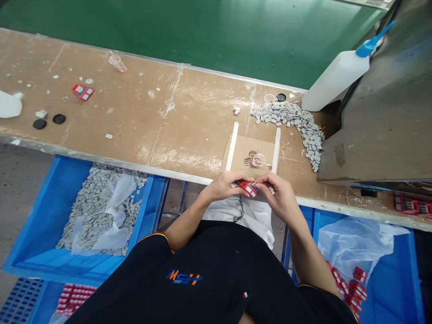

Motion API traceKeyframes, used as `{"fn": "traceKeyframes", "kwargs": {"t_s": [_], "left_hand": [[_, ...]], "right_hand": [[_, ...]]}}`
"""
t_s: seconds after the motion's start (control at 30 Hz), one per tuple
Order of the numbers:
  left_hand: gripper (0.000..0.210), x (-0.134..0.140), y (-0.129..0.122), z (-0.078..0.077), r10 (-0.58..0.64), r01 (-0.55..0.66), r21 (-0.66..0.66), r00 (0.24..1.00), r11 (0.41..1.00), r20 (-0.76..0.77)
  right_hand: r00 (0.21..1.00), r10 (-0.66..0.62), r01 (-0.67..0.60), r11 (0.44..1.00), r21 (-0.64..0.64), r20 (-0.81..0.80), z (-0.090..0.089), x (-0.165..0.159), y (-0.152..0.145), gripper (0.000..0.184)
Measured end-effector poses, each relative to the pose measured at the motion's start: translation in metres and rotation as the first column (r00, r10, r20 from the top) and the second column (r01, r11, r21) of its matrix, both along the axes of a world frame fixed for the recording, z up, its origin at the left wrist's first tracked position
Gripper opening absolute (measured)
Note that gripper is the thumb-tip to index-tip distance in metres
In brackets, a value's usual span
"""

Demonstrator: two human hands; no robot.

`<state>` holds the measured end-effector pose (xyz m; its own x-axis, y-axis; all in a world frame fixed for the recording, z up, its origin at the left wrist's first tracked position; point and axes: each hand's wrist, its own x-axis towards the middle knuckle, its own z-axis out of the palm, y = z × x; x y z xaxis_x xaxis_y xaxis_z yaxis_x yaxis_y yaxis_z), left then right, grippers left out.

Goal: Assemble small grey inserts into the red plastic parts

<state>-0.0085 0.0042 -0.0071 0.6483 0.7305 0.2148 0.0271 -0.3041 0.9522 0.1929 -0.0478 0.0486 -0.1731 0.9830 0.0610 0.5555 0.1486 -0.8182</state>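
Note:
Just in front of my body, at the bench edge, my left hand (225, 185) is closed around a small red plastic part (249, 188) with pale blue-white panels, like a toy vehicle shell. My right hand (277, 192) is pinched at the part's right end, and a small grey bit shows at its fingertips, too small to name surely. Behind the hands a piece of cardboard (241, 145) lies between two white tape strips, with a small clear cup (258, 160) and a thin stick on it. A heap of small grey pieces (297, 118) curves along the bench's right side.
A white squeeze bottle (337, 78) with a blue nozzle leans by a metal box (381, 108). At left, a blue crate (37, 216) holds many grey pieces; at right, another crate (398, 279) holds red parts. A red part (83, 92) and black discs (59, 119) lie on the bench.

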Motion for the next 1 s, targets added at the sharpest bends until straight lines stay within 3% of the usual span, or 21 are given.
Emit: {"fn": "traceKeyframes", "kwargs": {"t_s": [0.27, 0.57, 0.77, 0.87, 1.0], "left_hand": [[0.021, -0.001, -0.002, 0.001, 0.007, 0.001, 0.073, 0.994, 0.997, -0.107], [0.008, 0.004, -0.006, -0.003, 0.046, -0.033, 0.211, 0.997, 0.977, -0.059], [0.007, 0.006, -0.002, -0.001, 0.102, -0.135, 0.259, 0.985, 0.956, 0.137], [0.018, 0.004, 0.002, 0.004, 0.034, -0.055, 0.202, 0.994, 0.978, 0.108], [0.021, 0.002, 0.002, 0.007, -0.013, 0.004, 0.074, 0.993, 0.997, 0.119]], "right_hand": [[0.987, -0.007, -0.012, 0.993, 0.115, 0.159, -0.005, -0.015, -0.010, 0.017], [0.983, -0.111, 0.116, 0.993, 0.024, -0.144, -0.012, -0.018, -0.019, 0.018], [0.794, -0.289, 0.127, 0.940, -0.318, -0.536, -0.030, -0.028, -0.025, 0.036], [0.759, -0.351, 0.177, 0.922, -0.344, -0.548, -0.029, -0.031, -0.028, 0.038], [0.801, -0.371, 0.257, 0.922, -0.290, -0.470, -0.029, -0.028, -0.027, 0.036]]}}
